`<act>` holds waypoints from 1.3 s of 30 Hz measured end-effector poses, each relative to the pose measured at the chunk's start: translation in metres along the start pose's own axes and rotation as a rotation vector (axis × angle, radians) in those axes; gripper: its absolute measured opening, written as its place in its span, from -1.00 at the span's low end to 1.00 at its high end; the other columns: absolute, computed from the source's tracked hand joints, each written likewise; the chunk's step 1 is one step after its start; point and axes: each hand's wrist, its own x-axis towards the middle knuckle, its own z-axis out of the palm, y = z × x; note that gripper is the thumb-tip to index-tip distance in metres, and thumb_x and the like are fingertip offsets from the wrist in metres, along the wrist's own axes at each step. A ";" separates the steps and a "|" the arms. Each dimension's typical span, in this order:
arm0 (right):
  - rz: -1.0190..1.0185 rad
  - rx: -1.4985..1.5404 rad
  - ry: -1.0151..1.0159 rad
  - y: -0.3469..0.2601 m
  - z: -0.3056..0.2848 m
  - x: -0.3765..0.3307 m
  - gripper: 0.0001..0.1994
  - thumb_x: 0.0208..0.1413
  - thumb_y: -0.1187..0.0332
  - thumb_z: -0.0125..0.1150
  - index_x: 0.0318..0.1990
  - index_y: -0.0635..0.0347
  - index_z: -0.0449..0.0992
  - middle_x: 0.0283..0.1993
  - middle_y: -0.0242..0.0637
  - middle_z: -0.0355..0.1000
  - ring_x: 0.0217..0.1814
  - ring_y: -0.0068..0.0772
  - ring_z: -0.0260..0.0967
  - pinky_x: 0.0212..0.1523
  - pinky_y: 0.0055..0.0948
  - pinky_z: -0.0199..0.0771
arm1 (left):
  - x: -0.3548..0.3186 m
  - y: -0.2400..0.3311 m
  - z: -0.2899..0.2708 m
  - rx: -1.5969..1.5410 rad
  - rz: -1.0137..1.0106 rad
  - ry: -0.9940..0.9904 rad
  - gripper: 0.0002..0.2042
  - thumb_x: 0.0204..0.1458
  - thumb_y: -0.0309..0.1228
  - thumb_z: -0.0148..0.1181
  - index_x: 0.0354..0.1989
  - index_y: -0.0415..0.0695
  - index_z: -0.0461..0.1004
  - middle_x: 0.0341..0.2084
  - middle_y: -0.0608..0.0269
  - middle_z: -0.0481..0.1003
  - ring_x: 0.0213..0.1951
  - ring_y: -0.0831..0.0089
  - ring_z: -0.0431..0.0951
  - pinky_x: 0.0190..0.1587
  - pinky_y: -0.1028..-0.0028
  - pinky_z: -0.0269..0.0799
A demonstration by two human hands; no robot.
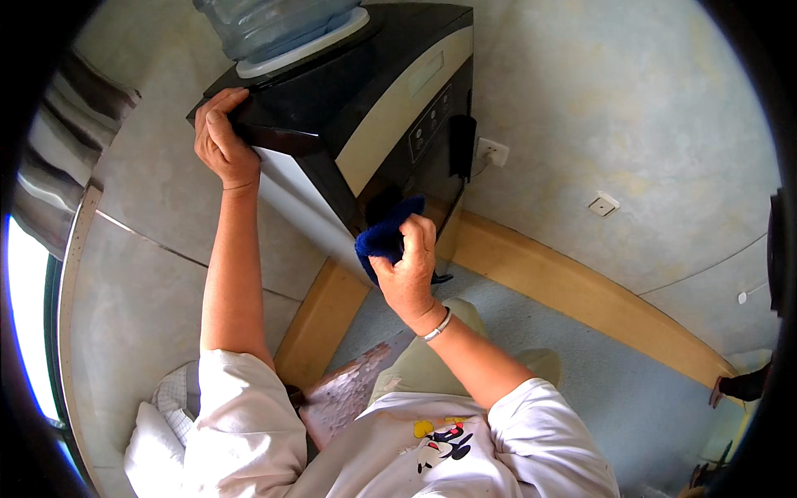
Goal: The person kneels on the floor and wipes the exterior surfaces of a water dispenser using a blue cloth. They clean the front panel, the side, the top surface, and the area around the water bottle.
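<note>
A black, white and beige water dispenser (320, 104) stands in the corner, with a clear bluish water bottle (278, 26) seated in a white ring on top. My left hand (224, 143) grips its top left edge, the fingers bent over the black rim. In my right hand (408, 274) is a bunched dark blue cloth (382, 238), pinched between thumb and fingers. The cloth lies at the dispenser's dark front, below the button panel (432, 120); whether it presses on the surface I cannot tell. The lower front is partly hidden behind my right hand.
A wall socket (493, 152) with a plug is right of the dispenser, and another wall plate (603, 204) sits farther right. A wooden baseboard (540, 270) borders the grey floor (618, 378). Striped curtains (70, 137) hang left. Another person's foot (716, 393) shows far right.
</note>
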 end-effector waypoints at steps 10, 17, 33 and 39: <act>0.215 -0.131 -0.157 0.071 -0.003 -0.077 -0.53 -0.42 0.51 0.35 -0.26 0.27 0.25 -0.24 0.00 0.24 -0.15 0.08 0.19 -0.11 -0.16 0.24 | -0.004 -0.003 0.000 -0.056 -0.020 -0.026 -0.53 0.21 -0.20 -0.33 -0.39 -0.29 0.49 -0.34 0.09 0.50 -0.23 0.34 0.46 -0.09 0.41 0.34; 0.440 -0.257 -0.300 0.116 0.004 -0.132 -0.56 -0.38 0.55 0.23 -0.22 0.31 0.26 -0.23 -0.02 0.25 -0.14 0.06 0.24 -0.08 -0.20 0.29 | -0.002 -0.005 0.001 -0.053 -0.019 0.004 -0.52 0.20 -0.22 -0.35 -0.44 -0.26 0.52 -0.37 0.12 0.52 -0.24 0.32 0.46 -0.08 0.41 0.29; 0.880 -0.330 -0.113 0.230 0.014 -0.141 -0.75 -0.17 0.53 0.10 -0.26 0.28 0.54 -0.25 0.04 0.47 -0.18 -0.03 0.43 -0.13 -0.31 0.40 | -0.003 -0.003 0.001 -0.060 0.014 -0.024 -0.54 0.22 -0.23 -0.36 -0.37 -0.30 0.47 -0.35 0.09 0.50 -0.23 0.34 0.46 -0.10 0.43 0.34; 1.015 -0.213 -0.011 0.251 0.012 -0.048 -0.72 -0.10 0.49 0.07 -0.18 0.25 0.53 -0.25 0.07 0.46 -0.21 -0.01 0.44 -0.18 -0.30 0.42 | -0.003 -0.002 0.001 -0.035 0.012 0.003 -0.52 0.18 -0.28 -0.38 -0.45 -0.27 0.53 -0.39 0.13 0.52 -0.26 0.31 0.46 -0.11 0.42 0.30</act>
